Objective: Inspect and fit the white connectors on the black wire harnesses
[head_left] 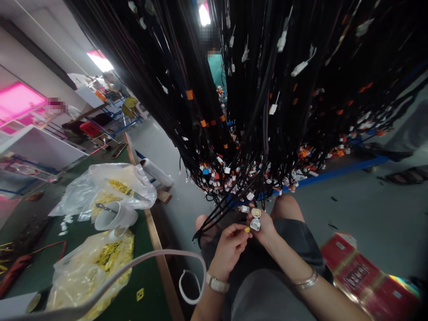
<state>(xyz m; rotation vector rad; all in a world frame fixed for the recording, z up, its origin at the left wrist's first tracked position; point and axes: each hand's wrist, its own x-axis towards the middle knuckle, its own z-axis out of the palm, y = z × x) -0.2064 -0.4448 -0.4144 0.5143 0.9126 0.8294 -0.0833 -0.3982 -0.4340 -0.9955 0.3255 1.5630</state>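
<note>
My left hand (230, 247), with a white watch on its wrist, pinches a small yellow plastic piece (247, 229) between thumb and fingertips. Close beside it, my right hand (265, 228) is closed around white wire connectors (255, 224); the upper one (256, 213) has yellow in its face. A metal bracelet circles the right wrist. Both hands are above my lap, just below a dense hanging mass of black cable harnesses (247, 98) with many white, orange and blue connectors at their ends. The fingers of the right hand are partly hidden behind the connectors.
On the green table (147, 278) at left lie plastic bags (80, 276) of yellow pieces and a white mug (115, 217) with a spoon. A pale strap (157, 253) arcs over its edge. A red box (359, 269) lies right. Other people are behind.
</note>
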